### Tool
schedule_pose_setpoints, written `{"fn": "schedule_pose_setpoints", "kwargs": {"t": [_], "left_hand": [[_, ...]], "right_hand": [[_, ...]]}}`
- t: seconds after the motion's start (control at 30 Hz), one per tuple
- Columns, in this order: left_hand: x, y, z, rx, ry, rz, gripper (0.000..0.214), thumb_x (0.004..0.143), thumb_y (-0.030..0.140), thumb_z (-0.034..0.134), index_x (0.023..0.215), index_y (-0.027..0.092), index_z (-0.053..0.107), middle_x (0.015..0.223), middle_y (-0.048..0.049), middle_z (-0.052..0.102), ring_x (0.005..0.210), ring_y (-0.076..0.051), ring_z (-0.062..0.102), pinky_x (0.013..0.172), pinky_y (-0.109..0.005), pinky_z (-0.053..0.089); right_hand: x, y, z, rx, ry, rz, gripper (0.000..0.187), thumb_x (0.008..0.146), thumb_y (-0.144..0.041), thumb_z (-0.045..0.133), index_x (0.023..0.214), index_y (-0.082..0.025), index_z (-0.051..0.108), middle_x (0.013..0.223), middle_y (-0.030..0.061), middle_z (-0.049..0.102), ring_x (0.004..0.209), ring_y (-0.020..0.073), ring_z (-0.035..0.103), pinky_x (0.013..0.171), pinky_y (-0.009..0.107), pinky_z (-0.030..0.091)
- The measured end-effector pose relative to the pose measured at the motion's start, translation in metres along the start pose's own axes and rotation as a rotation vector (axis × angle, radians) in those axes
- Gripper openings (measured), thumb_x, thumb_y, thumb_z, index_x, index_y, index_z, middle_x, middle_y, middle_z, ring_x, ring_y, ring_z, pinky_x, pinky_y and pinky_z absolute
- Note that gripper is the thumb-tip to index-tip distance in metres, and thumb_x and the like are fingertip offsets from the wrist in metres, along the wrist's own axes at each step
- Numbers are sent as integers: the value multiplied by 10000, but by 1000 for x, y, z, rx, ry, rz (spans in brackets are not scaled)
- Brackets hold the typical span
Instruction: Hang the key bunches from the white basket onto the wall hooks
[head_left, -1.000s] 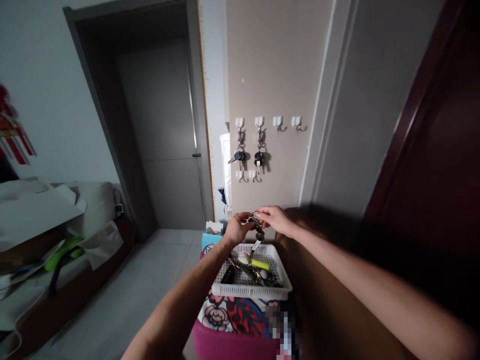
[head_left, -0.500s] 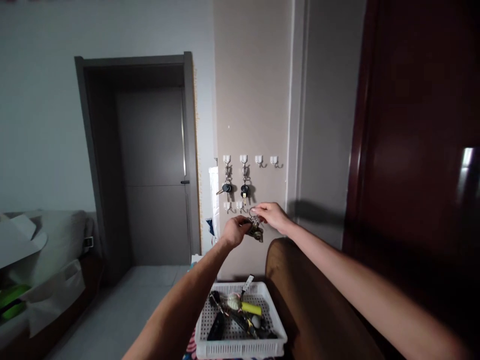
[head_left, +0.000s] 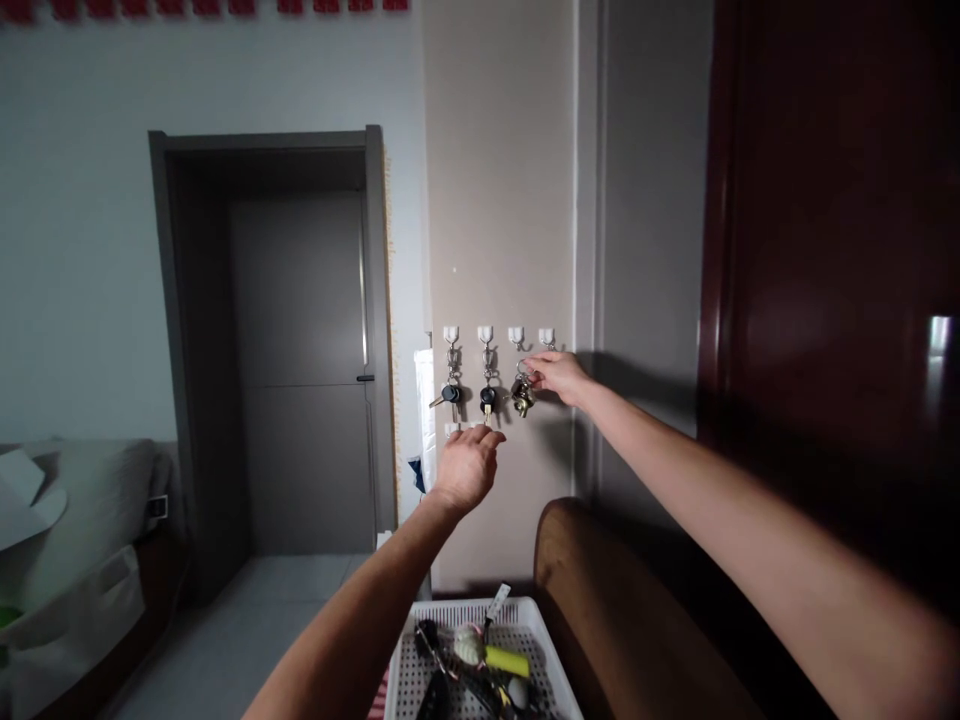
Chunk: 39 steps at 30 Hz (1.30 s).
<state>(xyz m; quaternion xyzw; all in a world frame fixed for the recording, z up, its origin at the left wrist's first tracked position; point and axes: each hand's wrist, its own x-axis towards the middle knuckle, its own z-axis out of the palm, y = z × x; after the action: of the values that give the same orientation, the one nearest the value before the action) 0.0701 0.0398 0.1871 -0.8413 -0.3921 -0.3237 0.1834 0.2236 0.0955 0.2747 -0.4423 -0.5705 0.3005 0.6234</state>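
My right hand (head_left: 556,376) pinches the ring of a bunch of keys (head_left: 523,398), which dangles just below the third white wall hook (head_left: 516,337) of the upper row. The fourth hook (head_left: 547,337) is right above my fingers. Two other key bunches hang to the left: one with dark heads (head_left: 451,394) from the first hook (head_left: 451,334), another (head_left: 487,398) from the second hook (head_left: 485,334). Lower down, my left hand (head_left: 471,464) holds nothing visible, its fingers loosely extended in front of the lower hooks, which it mostly covers.
A white perforated basket (head_left: 541,640) below holds a yellow cylinder (head_left: 507,661) and several dark items. My brown-clad knee (head_left: 574,560) rises beside it. A grey door (head_left: 300,380) stands at the left, a dark red door (head_left: 825,250) at the right, and a cushioned seat (head_left: 105,490) far left.
My right hand has lifted the key bunch up toward the third hook. My left hand has let go of the keys. The view has tilted up slightly.
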Motion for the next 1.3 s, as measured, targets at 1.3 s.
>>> {"fn": "schedule_pose_setpoints", "kwargs": {"t": [1.3], "left_hand": [[-170,-6,96,-220,-480,-517,277,657,168,379,907,200,496,933,-18,523,809,-122,484,740,-217,335]], "right_hand": [[-146,169,42,-960,-813,-189,174,584,-167,462,690,-172,598,672,13,599,616,112,522,562,186,370]]}}
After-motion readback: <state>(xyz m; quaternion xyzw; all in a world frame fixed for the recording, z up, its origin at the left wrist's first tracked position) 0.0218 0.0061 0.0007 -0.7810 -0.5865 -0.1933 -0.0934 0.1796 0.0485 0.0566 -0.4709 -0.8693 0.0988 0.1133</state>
